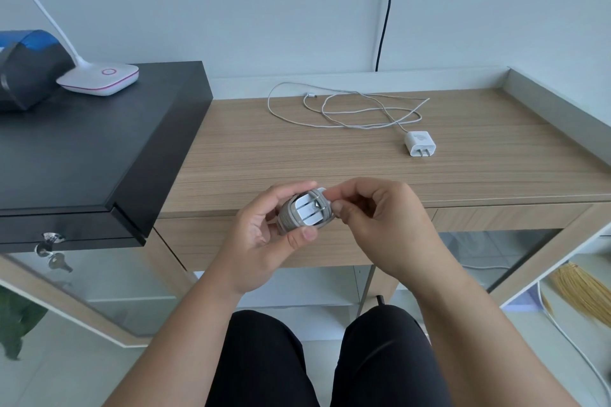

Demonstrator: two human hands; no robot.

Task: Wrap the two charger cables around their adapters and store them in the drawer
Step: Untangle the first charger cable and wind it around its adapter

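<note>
Cable end being tucked on the first wrapped adapter.
It is held in the left hand; the right hand pinches the cable tip, best wedged under a coil at 1 o'clock.

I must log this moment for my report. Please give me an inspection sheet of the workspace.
Surface: wooden desk, drawer shut.
Job's things: wrapped charger in both hands; second adapter on the desk, its cable loose and unwrapped.
Clutter: lamp base and a dark object on the black cabinet.
Grippers: left hand holds the wrapped charger; right hand pinches its cable end.
Cables: black wire on the wall.
Surroundings: keys in the cabinet lock.
</note>
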